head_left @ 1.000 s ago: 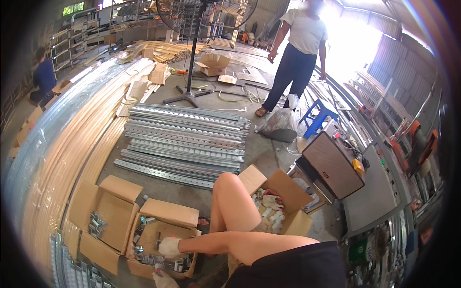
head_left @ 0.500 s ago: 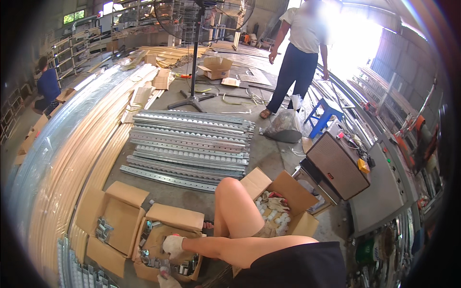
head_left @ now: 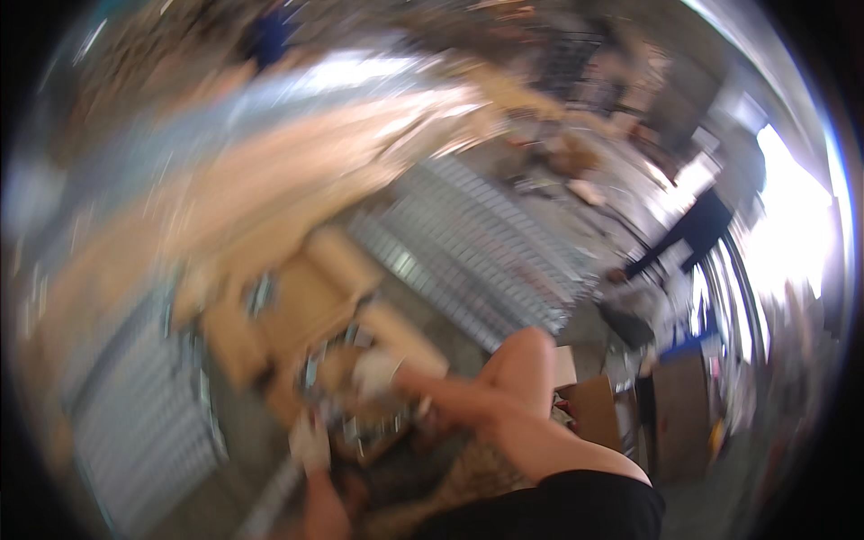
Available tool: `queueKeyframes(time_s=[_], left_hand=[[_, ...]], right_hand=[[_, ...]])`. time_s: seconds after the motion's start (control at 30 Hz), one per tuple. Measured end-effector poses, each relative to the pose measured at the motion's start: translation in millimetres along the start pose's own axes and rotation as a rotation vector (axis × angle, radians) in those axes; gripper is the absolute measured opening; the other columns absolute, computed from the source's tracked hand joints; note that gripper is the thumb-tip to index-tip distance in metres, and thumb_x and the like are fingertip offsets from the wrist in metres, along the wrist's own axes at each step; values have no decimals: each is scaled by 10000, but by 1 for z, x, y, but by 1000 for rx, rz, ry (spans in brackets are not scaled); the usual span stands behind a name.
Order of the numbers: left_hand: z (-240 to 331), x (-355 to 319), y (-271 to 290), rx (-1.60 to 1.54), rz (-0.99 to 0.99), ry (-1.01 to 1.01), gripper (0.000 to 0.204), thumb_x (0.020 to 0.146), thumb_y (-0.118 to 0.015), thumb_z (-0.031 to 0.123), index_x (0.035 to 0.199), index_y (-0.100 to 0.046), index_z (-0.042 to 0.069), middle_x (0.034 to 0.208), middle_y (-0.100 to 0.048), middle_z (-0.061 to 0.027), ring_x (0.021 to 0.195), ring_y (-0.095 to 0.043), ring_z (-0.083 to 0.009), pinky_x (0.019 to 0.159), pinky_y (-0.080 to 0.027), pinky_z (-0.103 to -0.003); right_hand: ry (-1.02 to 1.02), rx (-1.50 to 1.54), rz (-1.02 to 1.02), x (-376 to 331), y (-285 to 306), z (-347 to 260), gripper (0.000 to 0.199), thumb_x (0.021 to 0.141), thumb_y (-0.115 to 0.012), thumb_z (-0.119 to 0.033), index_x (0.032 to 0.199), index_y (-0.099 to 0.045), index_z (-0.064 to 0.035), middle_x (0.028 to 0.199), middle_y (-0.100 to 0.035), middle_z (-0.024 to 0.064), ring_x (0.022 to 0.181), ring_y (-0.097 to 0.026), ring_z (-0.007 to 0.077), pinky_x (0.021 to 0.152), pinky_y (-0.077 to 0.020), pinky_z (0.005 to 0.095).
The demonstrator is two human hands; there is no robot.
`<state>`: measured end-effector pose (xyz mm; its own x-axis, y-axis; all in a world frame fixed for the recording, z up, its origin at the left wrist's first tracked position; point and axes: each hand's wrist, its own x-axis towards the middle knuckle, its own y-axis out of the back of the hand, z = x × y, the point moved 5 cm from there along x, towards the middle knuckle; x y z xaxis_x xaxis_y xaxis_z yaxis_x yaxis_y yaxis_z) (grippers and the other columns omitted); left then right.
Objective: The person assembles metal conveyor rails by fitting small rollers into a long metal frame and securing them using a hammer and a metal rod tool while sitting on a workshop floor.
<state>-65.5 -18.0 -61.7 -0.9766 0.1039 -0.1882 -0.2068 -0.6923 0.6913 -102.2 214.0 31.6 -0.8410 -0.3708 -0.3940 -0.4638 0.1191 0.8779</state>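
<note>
Motion smears the view. My right hand point(head_left: 376, 371), in a white glove, is over the nearer cardboard box point(head_left: 409, 337), which holds several small shiny metal pieces point(head_left: 371, 432). Its fingers are too blurred to show whether they grip anything. At the near left edge of the same box is my left hand point(head_left: 310, 443), also gloved in white. A small reddish spot shows by its fingertips, but I cannot make out what it is or how the fingers are set.
Beyond lies a second open cardboard box point(head_left: 310, 288) with metal pieces in it. Stacked perforated metal strips point(head_left: 477, 243) lie on the floor, and more metal lengths point(head_left: 144, 414) at left. Long wrapped bars point(head_left: 270, 171) run behind. A person point(head_left: 697, 225) stands at far right.
My head has turned left and tilted, so the scene has swung rightward and blurred. My left hand and forearm now show more fully beside the box; my right hand stays over it.
</note>
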Motion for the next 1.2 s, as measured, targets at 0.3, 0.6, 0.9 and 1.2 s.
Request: queueKeyframes(time_s=[0.3,0.6,0.9,1.2], left_hand=[[-50,-1,-32,267,218,-21,282,992,-561,369,997,-705,127,923,-756,-113,834,-736,-336,743,-581,-477],[-56,8,-54,239,158,12,273,958,-592,351,1032,-700,112,968,-755,-108,880,-734,-315,778,-577,-451],[-57,10,-54,317,150,30,301,963,-593,373,955,-704,94,908,-753,-125,805,-737,-318,739,-580,-457],[-55,29,-45,309,83,141,325,1006,-542,372,941,-687,88,905,-749,-146,806,-741,-333,723,-593,-479]], right_hand=[[-353,554,1,51,-91,-23,546,895,-641,-509,970,-768,17,836,-728,247,822,-714,437,761,-543,486],[-475,397,-64,68,-134,-38,594,859,-718,-536,901,-765,55,938,-721,326,965,-712,472,880,-561,520],[-247,133,-449,103,-91,-56,527,904,-612,-484,885,-789,12,795,-752,214,877,-764,355,828,-591,468],[-250,304,-492,1,-148,-94,665,810,-627,-563,894,-749,86,869,-690,367,884,-732,466,827,-577,502]])
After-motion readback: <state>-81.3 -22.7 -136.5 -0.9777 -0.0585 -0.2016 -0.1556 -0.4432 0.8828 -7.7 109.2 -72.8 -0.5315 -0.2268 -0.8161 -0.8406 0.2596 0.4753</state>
